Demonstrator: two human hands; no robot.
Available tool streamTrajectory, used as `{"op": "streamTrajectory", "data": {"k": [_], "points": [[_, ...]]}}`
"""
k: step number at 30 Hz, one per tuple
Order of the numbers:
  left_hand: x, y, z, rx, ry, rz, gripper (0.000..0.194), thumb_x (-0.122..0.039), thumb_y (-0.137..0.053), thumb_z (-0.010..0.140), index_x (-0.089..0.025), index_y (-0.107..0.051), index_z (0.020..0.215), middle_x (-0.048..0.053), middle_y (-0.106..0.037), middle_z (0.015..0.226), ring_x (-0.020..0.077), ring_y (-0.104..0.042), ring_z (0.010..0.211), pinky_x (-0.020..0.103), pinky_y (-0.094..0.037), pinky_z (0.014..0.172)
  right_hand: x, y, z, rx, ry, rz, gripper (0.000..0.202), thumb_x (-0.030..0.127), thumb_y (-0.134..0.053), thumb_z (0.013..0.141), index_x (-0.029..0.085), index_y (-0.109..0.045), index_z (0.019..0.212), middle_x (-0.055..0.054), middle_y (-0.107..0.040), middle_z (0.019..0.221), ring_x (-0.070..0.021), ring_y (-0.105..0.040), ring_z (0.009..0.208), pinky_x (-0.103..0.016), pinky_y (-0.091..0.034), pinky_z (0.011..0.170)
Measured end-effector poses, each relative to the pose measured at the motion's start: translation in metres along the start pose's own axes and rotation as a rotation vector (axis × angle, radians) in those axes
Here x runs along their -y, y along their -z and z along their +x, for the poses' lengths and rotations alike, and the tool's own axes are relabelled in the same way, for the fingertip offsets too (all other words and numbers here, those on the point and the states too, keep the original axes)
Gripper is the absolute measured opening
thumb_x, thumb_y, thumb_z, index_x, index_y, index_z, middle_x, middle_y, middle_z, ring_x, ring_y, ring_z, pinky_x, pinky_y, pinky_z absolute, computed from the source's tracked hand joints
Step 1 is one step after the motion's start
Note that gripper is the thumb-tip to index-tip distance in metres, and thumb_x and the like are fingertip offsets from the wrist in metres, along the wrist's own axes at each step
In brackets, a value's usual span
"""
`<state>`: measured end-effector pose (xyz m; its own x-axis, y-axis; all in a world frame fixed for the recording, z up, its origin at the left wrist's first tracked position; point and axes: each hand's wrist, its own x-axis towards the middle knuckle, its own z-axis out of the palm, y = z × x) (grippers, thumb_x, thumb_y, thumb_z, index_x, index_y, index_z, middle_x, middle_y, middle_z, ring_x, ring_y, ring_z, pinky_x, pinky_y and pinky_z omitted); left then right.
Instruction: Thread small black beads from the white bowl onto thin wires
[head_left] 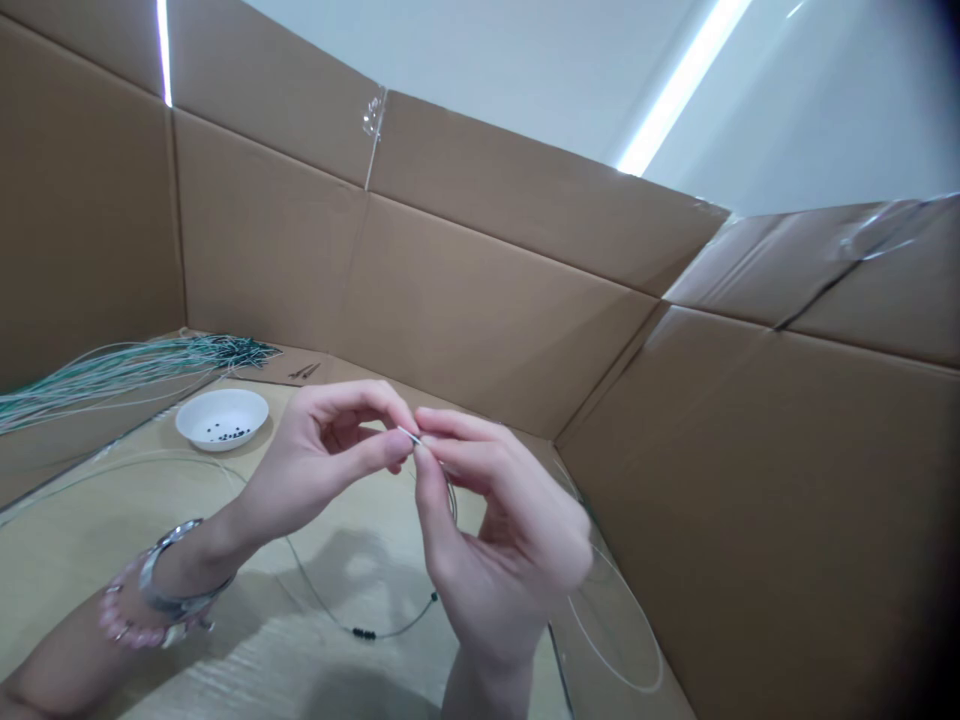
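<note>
My left hand (pixel 322 460) and my right hand (pixel 502 530) meet above the table, thumbs and fingers pinched close together. Between their fingertips a short pale tip of thin cord (pixel 407 433) shows, and both pinches are closed on it. Whether a bead sits there is hidden by the fingers. Below the hands hangs a loop of the cord, with several black beads (pixel 364 634) grouped on it and a single dark bead (pixel 433 596) nearer my right wrist. Left of my left hand stands a white bowl (pixel 223 412) holding several small black beads.
Cardboard walls (pixel 480 280) enclose the table (pixel 247 650). A bundle of white and green cords (pixel 142 372) lies at the far left, beside small dark slender pieces (pixel 304 371). A pale loop of cord (pixel 645 640) hangs over the right side.
</note>
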<state>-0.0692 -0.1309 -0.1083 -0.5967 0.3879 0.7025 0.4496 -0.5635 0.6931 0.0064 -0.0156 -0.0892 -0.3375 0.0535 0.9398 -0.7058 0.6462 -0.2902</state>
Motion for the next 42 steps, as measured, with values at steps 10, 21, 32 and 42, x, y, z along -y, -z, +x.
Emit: {"op": "streamTrajectory", "data": {"k": [10, 21, 32, 42], "points": [[0.002, 0.004, 0.002, -0.137, -0.119, 0.201, 0.009, -0.012, -0.067, 0.080, -0.019, -0.067, 0.075, -0.001, -0.065, 0.068, 0.0069, -0.061, 0.060, 0.013, -0.052, 0.055, -0.002, 0.010, 0.003, -0.060, -0.035, -0.052, 0.022, 0.000, -0.061, 0.077, 0.021, -0.065, 0.083, 0.003, -0.063, 0.073, -0.0093, -0.059, 0.065, -0.023, -0.049, 0.053], [-0.002, 0.004, 0.001, -0.120, -0.199, 0.319, 0.009, -0.011, -0.069, 0.078, -0.019, -0.067, 0.075, -0.001, -0.066, 0.071, 0.0065, -0.059, 0.064, 0.013, -0.048, 0.055, 0.002, 0.009, 0.003, 0.003, 0.036, -0.184, 0.021, -0.001, -0.060, 0.074, 0.020, -0.063, 0.077, 0.004, -0.050, 0.065, -0.0062, -0.048, 0.056, -0.020, -0.044, 0.047], [-0.003, 0.004, 0.001, -0.104, -0.231, 0.384, 0.006, -0.013, -0.068, 0.078, -0.019, -0.067, 0.076, 0.001, -0.067, 0.071, 0.0096, -0.060, 0.065, 0.018, -0.049, 0.055, 0.002, 0.010, 0.003, 0.028, 0.056, -0.206, 0.021, -0.001, -0.060, 0.075, 0.020, -0.062, 0.078, 0.004, -0.047, 0.064, -0.0066, -0.046, 0.055, -0.021, -0.041, 0.045], [-0.001, 0.007, 0.001, -0.069, -0.310, 0.460, 0.009, -0.010, -0.068, 0.077, -0.019, -0.068, 0.077, 0.002, -0.069, 0.071, 0.0128, -0.063, 0.066, 0.023, -0.049, 0.057, -0.001, 0.012, 0.005, 0.159, -0.013, -0.184, 0.013, 0.005, -0.060, 0.080, 0.017, -0.065, 0.083, 0.002, -0.055, 0.071, -0.0068, -0.051, 0.059, -0.020, -0.045, 0.051]]}}
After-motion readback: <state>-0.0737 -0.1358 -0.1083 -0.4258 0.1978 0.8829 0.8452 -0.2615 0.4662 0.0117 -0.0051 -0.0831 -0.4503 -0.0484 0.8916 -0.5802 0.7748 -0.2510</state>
